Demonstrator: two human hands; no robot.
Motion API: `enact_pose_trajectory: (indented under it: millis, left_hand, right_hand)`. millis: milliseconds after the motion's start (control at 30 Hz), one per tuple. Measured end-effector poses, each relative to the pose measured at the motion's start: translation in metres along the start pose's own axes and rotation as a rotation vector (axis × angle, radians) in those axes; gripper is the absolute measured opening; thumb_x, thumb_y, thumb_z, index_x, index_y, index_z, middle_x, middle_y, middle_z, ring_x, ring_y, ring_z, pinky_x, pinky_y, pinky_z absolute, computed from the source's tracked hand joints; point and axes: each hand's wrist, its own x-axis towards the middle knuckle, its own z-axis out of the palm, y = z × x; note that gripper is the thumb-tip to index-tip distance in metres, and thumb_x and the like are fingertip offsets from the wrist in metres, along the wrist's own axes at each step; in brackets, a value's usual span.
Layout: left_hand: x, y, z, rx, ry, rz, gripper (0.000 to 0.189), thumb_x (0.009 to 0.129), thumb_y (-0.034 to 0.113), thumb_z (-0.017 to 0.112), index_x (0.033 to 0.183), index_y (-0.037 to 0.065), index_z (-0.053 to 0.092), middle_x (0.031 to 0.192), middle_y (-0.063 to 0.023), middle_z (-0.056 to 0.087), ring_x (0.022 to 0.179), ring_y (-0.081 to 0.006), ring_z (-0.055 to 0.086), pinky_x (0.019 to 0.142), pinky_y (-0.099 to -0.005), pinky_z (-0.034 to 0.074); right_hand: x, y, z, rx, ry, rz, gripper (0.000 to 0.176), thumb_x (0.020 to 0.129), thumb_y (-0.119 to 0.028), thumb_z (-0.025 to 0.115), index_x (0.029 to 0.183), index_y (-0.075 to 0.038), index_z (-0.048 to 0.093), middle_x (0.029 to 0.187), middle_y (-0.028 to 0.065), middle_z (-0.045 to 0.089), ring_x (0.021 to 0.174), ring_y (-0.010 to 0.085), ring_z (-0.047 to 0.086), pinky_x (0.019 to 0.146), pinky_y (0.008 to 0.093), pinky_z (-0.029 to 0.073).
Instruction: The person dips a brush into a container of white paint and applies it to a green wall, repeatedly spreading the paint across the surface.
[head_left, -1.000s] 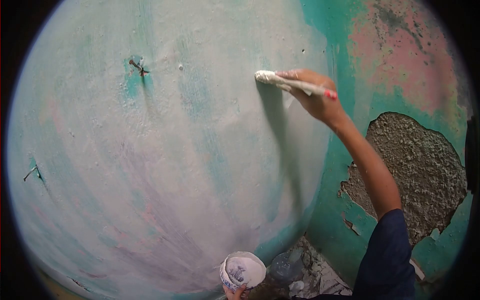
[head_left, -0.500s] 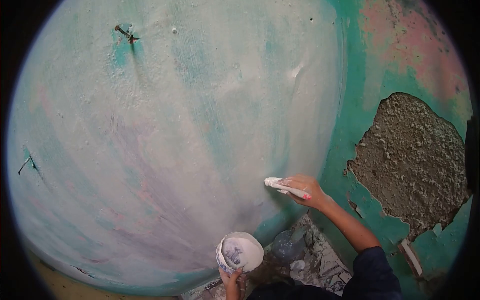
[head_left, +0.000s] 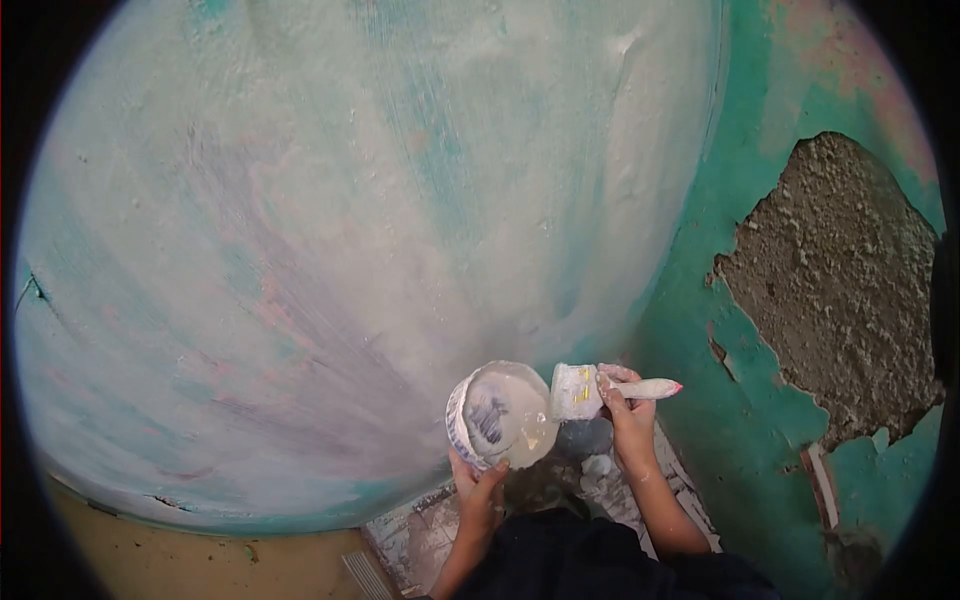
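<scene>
My left hand [head_left: 480, 490] grips a round tub [head_left: 455, 420] by its lower rim, thumb over the edge. Whitish paint [head_left: 527, 420] with a bluish patch lies inside it. A wide brush [head_left: 575, 392], coated white, is in my right hand [head_left: 628, 410], fingers closed where the handle meets the head. The brush head is at the tub's right edge; whether they touch is hard to tell. Behind both hands stands the wall [head_left: 330, 250], streaked white over turquoise.
On the right, a green wall [head_left: 690, 330] has a large patch of bare rough plaster [head_left: 830, 290]. Below lie a bluish rounded object [head_left: 585, 438] and white-spattered debris [head_left: 610, 485]. A tan floor [head_left: 200, 560] shows at lower left.
My right hand has brought the brush off the wall and down beside the tub. The tub and my left hand sit higher in view, and the view has tilted downward.
</scene>
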Motion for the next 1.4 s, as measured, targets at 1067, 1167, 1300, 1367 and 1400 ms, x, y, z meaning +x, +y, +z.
enact_pose_trajectory:
  millis: [1067,1167,1300,1367,1400]
  left_hand:
    - [0.037,0.053,-0.087,0.289,-0.46,-0.069,0.074,0.078,0.007,0.075,0.133,-0.002,0.026,0.126,-0.0149,0.046,0.117,-0.022,0.049,0.101,-0.0352,0.039]
    - [0.037,0.055,-0.086,0.262,-0.48,-0.098,0.072,0.079,0.006,0.075,0.132,-0.001,0.027,0.126,-0.0145,0.046,0.117,-0.0214,0.049,0.099,-0.0344,0.041]
    - [0.04,0.056,-0.084,0.325,-0.493,-0.116,0.07,0.079,0.006,0.075,0.13,0.001,0.028,0.127,-0.0142,0.045,0.117,-0.0209,0.049,0.097,-0.0337,0.042]
    - [0.04,0.053,-0.084,0.327,-0.513,-0.114,0.07,0.079,0.006,0.075,0.131,0.001,0.028,0.127,-0.0138,0.045,0.117,-0.0212,0.049,0.098,-0.0341,0.042]
    - [0.041,0.05,-0.084,0.333,-0.514,-0.117,0.07,0.079,0.006,0.075,0.131,0.001,0.028,0.127,-0.0138,0.045,0.117,-0.0212,0.049,0.098,-0.0341,0.042]
  right_hand:
    - [-0.087,0.046,0.127,-0.855,0.328,-0.378,0.024,0.076,-0.008,0.068,0.097,0.002,0.066,0.086,0.0152,0.07,0.08,0.025,0.07,0.073,0.033,0.053]
    - [-0.087,0.051,0.127,-0.843,0.331,-0.352,0.023,0.075,-0.009,0.069,0.095,0.002,0.067,0.085,0.0151,0.07,0.08,0.0255,0.07,0.072,0.0328,0.053]
    - [-0.086,0.058,0.124,-0.847,0.326,-0.336,0.019,0.075,-0.012,0.07,0.088,0.001,0.069,0.092,0.015,0.069,0.075,0.0288,0.069,0.067,0.0338,0.054]
    - [-0.085,0.061,0.119,-0.802,0.291,-0.386,0.018,0.075,-0.011,0.07,0.088,0.001,0.069,0.093,0.015,0.069,0.076,0.0289,0.069,0.068,0.0344,0.053]
    - [-0.084,0.062,0.117,-0.798,0.294,-0.382,0.018,0.075,-0.011,0.07,0.088,0.001,0.069,0.093,0.015,0.069,0.076,0.0289,0.069,0.068,0.0344,0.053]
